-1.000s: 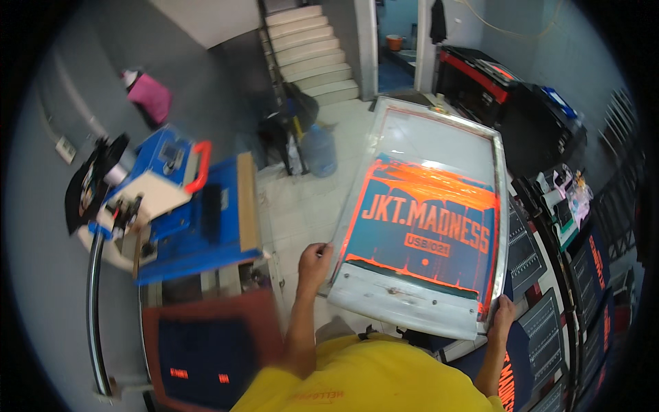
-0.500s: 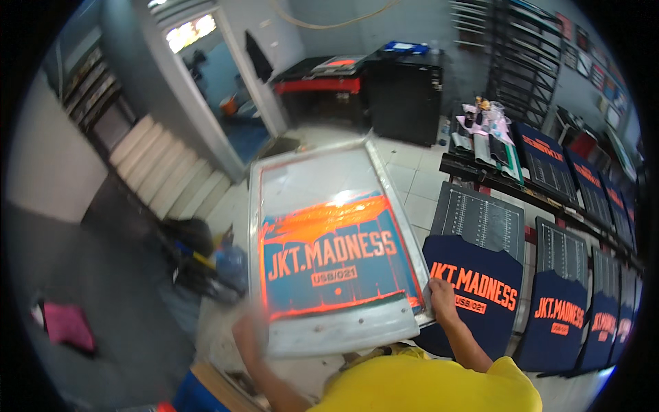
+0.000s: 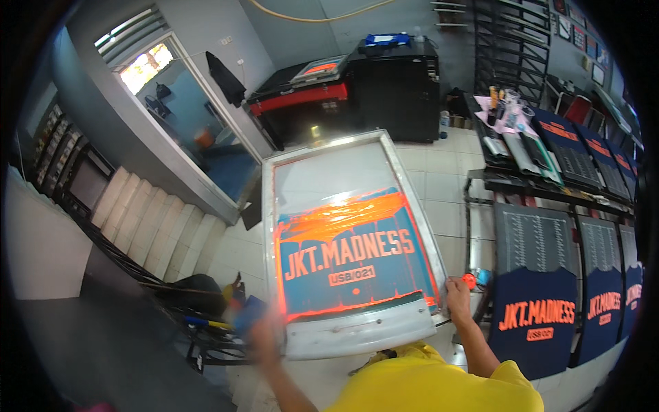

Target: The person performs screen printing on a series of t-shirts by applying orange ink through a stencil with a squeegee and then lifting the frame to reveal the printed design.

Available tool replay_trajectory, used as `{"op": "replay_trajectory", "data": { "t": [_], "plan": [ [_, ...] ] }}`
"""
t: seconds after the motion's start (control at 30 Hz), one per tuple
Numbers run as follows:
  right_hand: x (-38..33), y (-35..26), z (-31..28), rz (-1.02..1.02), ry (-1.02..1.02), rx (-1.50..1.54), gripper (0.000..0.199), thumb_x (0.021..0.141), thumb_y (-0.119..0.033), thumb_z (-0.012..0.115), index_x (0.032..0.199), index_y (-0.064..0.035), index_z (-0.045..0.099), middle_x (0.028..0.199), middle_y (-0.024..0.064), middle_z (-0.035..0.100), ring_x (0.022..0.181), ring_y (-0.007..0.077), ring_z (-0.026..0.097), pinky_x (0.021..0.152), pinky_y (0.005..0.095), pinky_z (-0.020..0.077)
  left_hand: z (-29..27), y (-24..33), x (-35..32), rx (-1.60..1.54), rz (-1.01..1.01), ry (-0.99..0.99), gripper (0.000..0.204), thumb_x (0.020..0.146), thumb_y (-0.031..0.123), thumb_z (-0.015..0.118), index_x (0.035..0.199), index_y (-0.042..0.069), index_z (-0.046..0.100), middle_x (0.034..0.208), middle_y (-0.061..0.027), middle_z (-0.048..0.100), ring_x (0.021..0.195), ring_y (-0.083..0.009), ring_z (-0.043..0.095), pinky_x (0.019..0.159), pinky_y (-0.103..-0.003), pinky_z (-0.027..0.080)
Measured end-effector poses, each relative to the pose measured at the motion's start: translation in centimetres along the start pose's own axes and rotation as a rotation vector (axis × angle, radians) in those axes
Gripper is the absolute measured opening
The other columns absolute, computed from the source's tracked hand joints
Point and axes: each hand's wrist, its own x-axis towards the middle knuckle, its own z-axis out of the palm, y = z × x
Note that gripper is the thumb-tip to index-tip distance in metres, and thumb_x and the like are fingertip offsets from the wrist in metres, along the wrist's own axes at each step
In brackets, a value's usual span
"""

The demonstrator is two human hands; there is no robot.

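Observation:
A silkscreen frame [image 3: 425, 237] with a metal rim is tilted up in front of my body. Its mesh bears bold block lettering in a blue-green field, with wet orange ink [image 3: 343, 214] smeared above it. Across the frame's lower end lies a wide pale squeegee [image 3: 360, 328] with several screws. My right hand [image 3: 458, 299] is closed on the frame's lower right edge. My left hand [image 3: 264, 336] is smeared by motion beside the lower left edge; its fingers cannot be made out. A blurred blue object [image 3: 248, 312] shows just above it.
On the right, navy shirts [image 3: 539, 309] with orange prints lie on dark platens [image 3: 532, 237]. Behind them, a bench [image 3: 508, 165] carries bottles and cloths. Black cabinets [image 3: 395, 93] stand at the back. White steps [image 3: 147, 213] and a dark rack [image 3: 213, 343] are on the left.
My view has turned left, and the shirts now lie farther right of the frame. The silkscreen frame stays before me with my right hand on it. My left hand has moved slightly and remains blurred.

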Motion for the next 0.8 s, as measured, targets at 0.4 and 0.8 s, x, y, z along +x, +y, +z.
{"op": "replay_trajectory", "data": {
  "t": [0.4, 0.8],
  "plan": [
    [12.4, -13.5, 15.0, 0.005, 0.13, 0.0, 0.027, 0.088, -0.018, 0.051, 0.083, 0.0077, 0.058, 0.067, 0.008, 0.05, 0.068, 0.0154, 0.044, 0.063, 0.0347, 0.0375, 8.3, 5.9, 25.3, -0.112, -0.098, -0.178, 0.031, 0.094, 0.024, 0.049, 0.089, -0.002, 0.065, 0.079, -0.0028, 0.063, 0.069, -0.0114, 0.056, 0.067, -0.027, 0.044],
    [18.7, -20.7, 33.3, 0.137, 0.534, 0.085, 0.027, 0.087, -0.017, 0.05, 0.08, 0.008, 0.058, 0.07, 0.0037, 0.05, 0.07, 0.0138, 0.043, 0.063, 0.0333, 0.0368, 18.0, 12.3, 55.1, -0.117, -0.126, -0.618, 0.037, 0.093, 0.028, 0.052, 0.102, -0.006, 0.064, 0.072, 0.0026, 0.049, 0.066, -0.0085, 0.042, 0.06, -0.026, 0.037]
  ]
}}
